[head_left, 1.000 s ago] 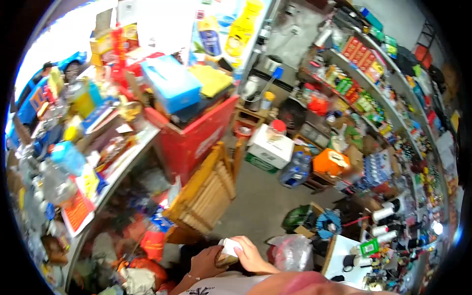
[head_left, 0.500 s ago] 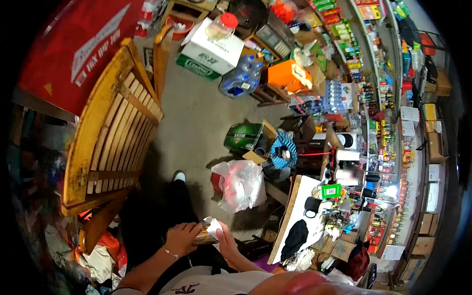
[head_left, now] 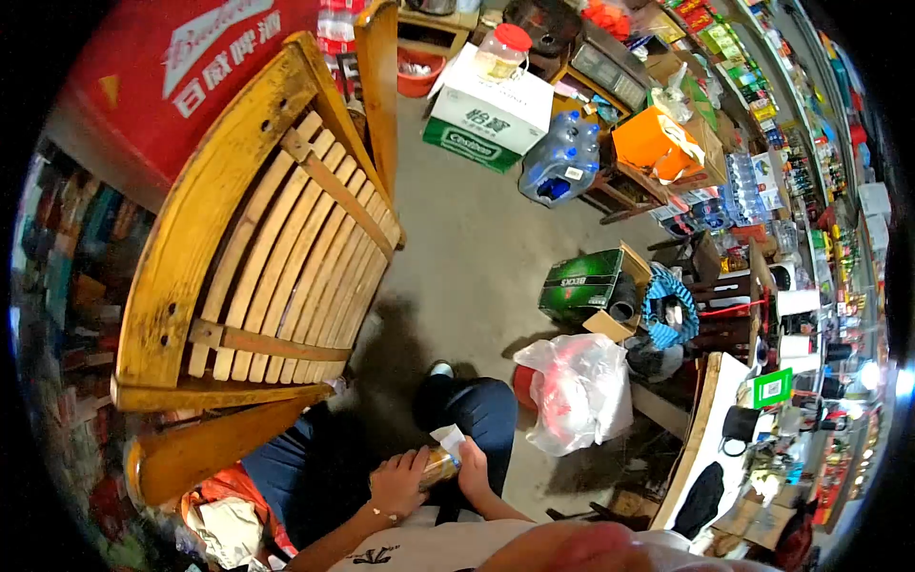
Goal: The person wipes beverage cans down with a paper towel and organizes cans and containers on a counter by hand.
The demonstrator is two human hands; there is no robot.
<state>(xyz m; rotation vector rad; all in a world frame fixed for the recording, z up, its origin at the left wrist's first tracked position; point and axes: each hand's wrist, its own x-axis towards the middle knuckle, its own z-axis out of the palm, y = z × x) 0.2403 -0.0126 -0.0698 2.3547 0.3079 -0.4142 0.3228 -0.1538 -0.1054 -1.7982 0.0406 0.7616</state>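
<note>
My left hand (head_left: 398,481), with a bracelet at the wrist, is wrapped round a small golden-brown cylinder (head_left: 440,466), a can or jar whose kind I cannot make out. It is held tilted above my lap. At its far end, my right hand (head_left: 472,465) pinches a white piece of paper or tissue (head_left: 446,438), which stands up over the cylinder's end. The right fingers lie close to the cylinder; whether they touch it is hidden.
A slatted wooden chair (head_left: 295,257) stands on the left. Ahead are a white-and-green carton (head_left: 488,107) and shrink-wrapped bottles (head_left: 562,157). To the right are a green beer box (head_left: 583,286), a plastic bag (head_left: 577,391) and a white tabletop (head_left: 705,429). Shelves of goods line the far right.
The view has swung left, so the surroundings sit further right. Both hands still hold the cylinder and the white piece. One dark-clothed leg now shows more clearly, bent at the knee.
</note>
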